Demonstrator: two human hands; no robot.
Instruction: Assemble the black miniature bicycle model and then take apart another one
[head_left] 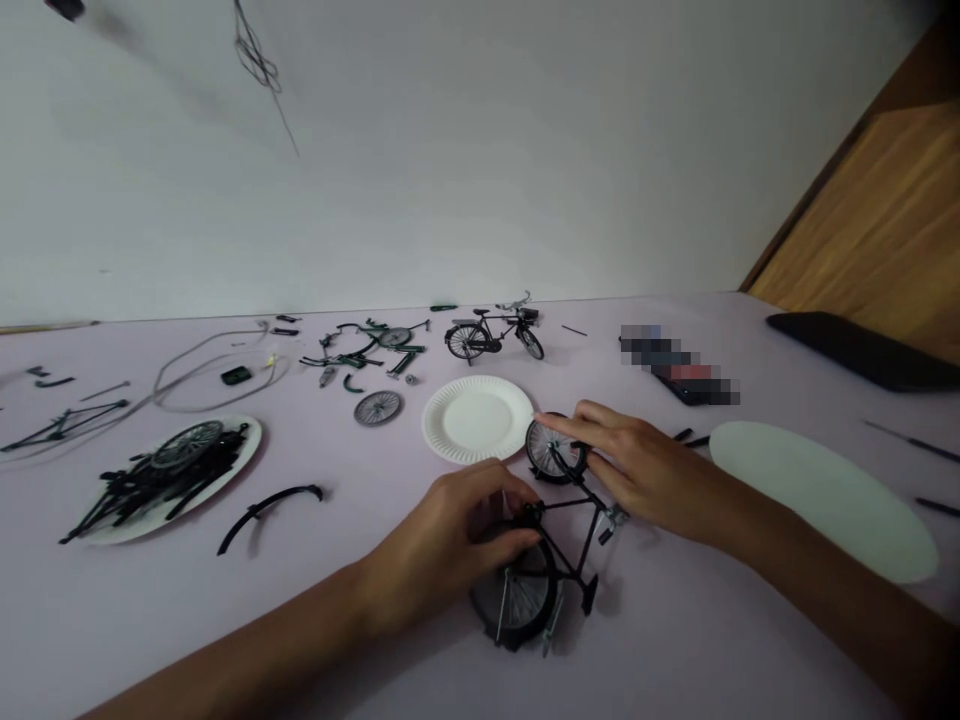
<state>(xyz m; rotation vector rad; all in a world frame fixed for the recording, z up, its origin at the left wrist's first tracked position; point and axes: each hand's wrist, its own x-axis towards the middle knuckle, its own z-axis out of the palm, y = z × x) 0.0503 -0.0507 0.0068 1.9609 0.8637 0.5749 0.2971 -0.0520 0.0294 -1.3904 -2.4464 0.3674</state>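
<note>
A small black model bicycle [564, 530] lies on the pale table in front of me. My left hand [450, 535] is closed around its rear end, over the rear wheel [517, 598]. My right hand [645, 470] rests on the front part, with fingers stretched over the front wheel [551, 452]. Just beyond the front wheel sits an empty white paper plate [477, 418].
A finished black model bicycle [495, 332] stands at the back. Green bicycle parts [367, 350] and a loose wheel [377, 407] lie nearby. A plate of black parts [169, 478] sits left, with a black fender [268, 505] beside it. Another white plate [821, 495] is right.
</note>
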